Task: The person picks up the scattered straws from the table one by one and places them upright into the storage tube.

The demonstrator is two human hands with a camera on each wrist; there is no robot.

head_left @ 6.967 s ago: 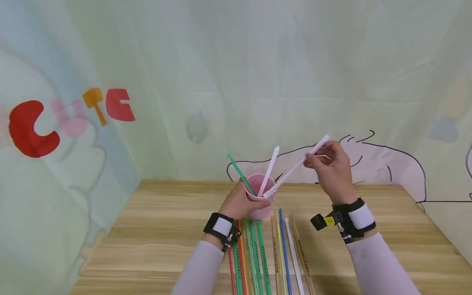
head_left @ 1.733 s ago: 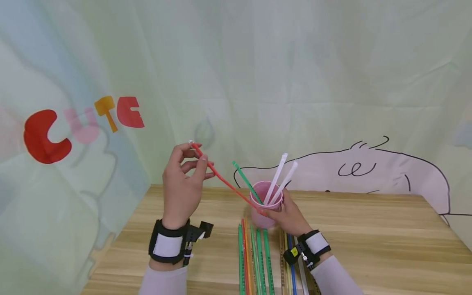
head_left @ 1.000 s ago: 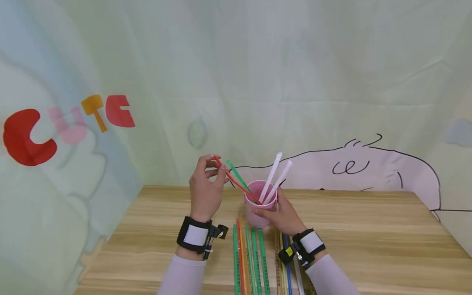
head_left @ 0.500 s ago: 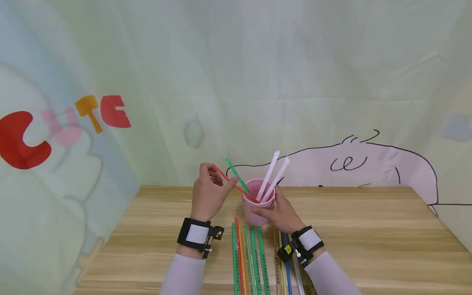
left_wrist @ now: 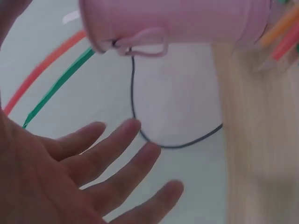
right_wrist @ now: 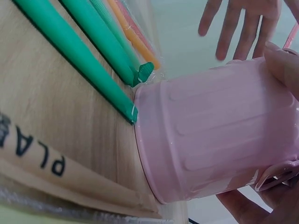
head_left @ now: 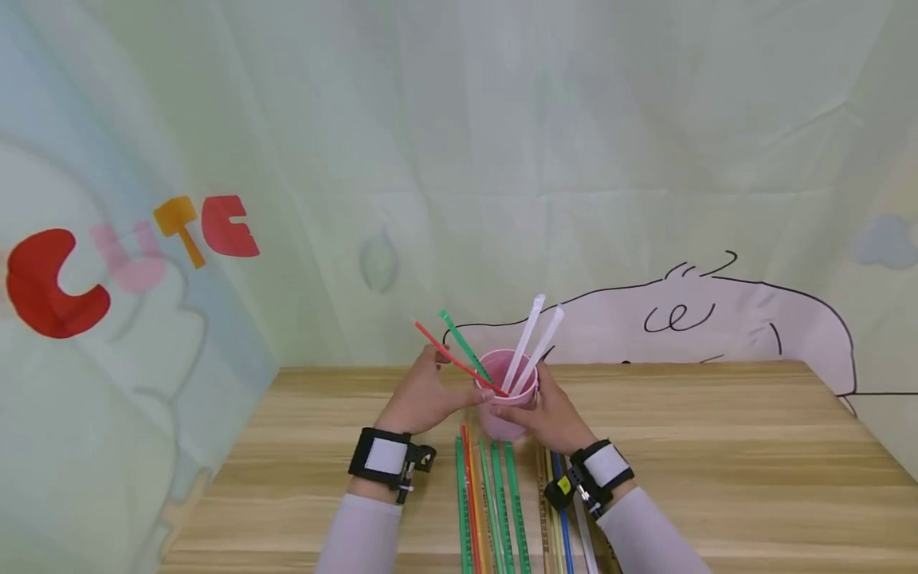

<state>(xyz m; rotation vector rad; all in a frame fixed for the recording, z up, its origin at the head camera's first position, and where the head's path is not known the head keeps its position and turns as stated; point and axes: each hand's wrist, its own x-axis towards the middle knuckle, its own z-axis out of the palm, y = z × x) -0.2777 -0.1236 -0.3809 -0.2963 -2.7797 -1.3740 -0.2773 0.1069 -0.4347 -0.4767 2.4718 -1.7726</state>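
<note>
A small pink bucket [head_left: 500, 430], with ribbed sides and little loop handles, stands upright on the table. My right hand [head_left: 561, 416] grips it from the right, thumb across the front below the rim. In the bucket lean a red straw [head_left: 453, 358] and a green straw [head_left: 463, 344] to the left, and two white straws [head_left: 526, 336] to the right. On the bucket's left is my left hand [head_left: 423, 395], its thumb near the rim in the head view. The left wrist view shows its fingers [left_wrist: 122, 184] spread and holding nothing.
Several straws lie lengthwise in front of the bucket: green straws [head_left: 503, 502], red and orange straws [head_left: 475, 506] on the left, and brown, yellow, blue [head_left: 564, 522] and white ones partly under the right wrist. A printed curtain [head_left: 459, 159] hangs behind the wooden table [head_left: 724, 462].
Earlier, my right hand held a white straw and my left the bucket; both white straws now stand inside. My left hand has since lowered the red straw into the bucket and let go.
</note>
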